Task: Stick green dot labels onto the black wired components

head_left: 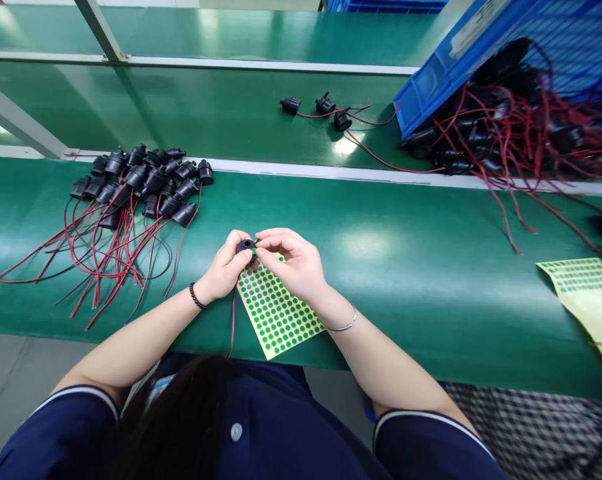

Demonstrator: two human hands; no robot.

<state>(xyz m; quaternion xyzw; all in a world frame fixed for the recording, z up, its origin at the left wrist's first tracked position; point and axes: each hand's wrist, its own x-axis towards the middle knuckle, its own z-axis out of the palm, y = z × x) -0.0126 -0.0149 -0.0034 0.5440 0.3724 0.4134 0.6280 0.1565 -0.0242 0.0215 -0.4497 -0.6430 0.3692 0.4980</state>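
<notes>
My left hand (227, 265) holds a small black round part (245, 246) whose red and black wire (232, 327) hangs down toward me. My right hand (293, 261) pinches at the top of that same part with thumb and forefinger. Both hands hover over a yellow sheet of green dot stickers (275, 313) lying on the green table (411, 267) near its front edge.
A pile of the same black parts with red wires (141, 183) lies to the left. Three loose ones (321, 110) lie further back. A tilted blue bin (481, 60) at the right spills many wired parts (505, 127). Another sticker sheet (588, 300) lies at the far right.
</notes>
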